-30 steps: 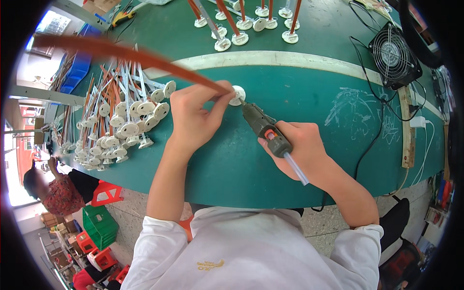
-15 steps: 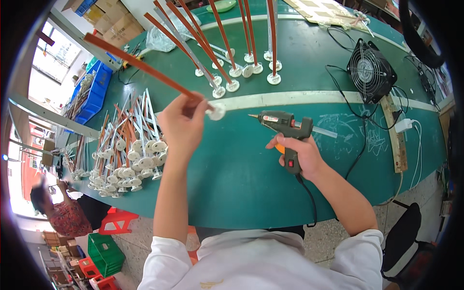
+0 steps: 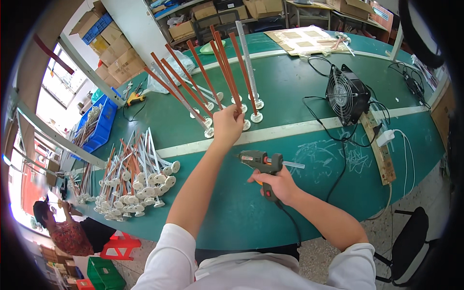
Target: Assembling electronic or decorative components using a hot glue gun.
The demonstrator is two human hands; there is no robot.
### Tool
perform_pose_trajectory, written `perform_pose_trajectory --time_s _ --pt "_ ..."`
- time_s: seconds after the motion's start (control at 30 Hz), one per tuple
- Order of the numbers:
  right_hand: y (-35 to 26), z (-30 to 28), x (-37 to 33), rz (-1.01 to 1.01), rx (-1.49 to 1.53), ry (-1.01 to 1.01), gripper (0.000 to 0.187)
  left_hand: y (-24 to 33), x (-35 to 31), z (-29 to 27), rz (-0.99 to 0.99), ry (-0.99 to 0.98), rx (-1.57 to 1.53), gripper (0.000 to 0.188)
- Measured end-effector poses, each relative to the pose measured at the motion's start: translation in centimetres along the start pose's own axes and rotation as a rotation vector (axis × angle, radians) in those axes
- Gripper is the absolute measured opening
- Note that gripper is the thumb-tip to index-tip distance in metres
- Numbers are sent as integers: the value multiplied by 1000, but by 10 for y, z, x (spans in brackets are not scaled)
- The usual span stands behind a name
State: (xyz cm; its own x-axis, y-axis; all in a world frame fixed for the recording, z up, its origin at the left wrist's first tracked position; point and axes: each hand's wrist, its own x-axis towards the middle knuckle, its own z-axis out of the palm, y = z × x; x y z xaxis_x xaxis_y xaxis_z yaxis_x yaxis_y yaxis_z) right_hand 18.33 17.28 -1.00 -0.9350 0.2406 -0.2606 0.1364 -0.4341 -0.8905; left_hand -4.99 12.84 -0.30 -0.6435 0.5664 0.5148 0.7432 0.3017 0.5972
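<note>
My left hand [image 3: 228, 126] is closed around the lower part of a brown strip [image 3: 227, 72], among a group of upright strips with round white bases. My fingers partly hide its foot, so I cannot tell whether its base rests on the table. Close around it stand several brown and silver strips, among them a brown strip [image 3: 245, 72] on a white disc base [image 3: 256, 117]. In my right hand [image 3: 277, 183] is a dark hot glue gun [image 3: 261, 162], held by its grip above the table. A clear glue stick [image 3: 294, 165] sticks out of its back, and its nozzle points left.
A pile of strips with white bases [image 3: 135, 186] lies at the left of the green table [image 3: 270, 222]. A black fan [image 3: 345, 94], cables and a power strip [image 3: 382, 159] are at the right. Behind are a blue bin [image 3: 99, 128] and a cardboard sheet [image 3: 309, 39]. Another person [image 3: 72, 234] sits far left.
My left hand has carried the brown strip from a tilted position in the air forward and right, into the standing group. The glue gun has shifted slightly left and nearer me. The view has tilted up.
</note>
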Motion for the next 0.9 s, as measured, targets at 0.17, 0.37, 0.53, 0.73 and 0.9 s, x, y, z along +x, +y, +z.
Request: perform_pose_trajectory --time_s 0.17,0.37,0.53,0.73,0.9 --pt "2 -5 2 8 -81 -48 20 1 4 -3 -21 -38 8 7" --pt "3 1 0 -7 -159 -11 13 6 3 -7 -19 -59 -2 9" --pt "9 1 1 -42 -172 -5 13 21 2 -9 -26 -99 -23 9" --pt "13 0 3 -127 -240 17 31 46 3 -21 2 -84 -4 10" --pt "4 3 -4 -70 -343 -8 29 92 -13 -20 167 -64 -269 5"
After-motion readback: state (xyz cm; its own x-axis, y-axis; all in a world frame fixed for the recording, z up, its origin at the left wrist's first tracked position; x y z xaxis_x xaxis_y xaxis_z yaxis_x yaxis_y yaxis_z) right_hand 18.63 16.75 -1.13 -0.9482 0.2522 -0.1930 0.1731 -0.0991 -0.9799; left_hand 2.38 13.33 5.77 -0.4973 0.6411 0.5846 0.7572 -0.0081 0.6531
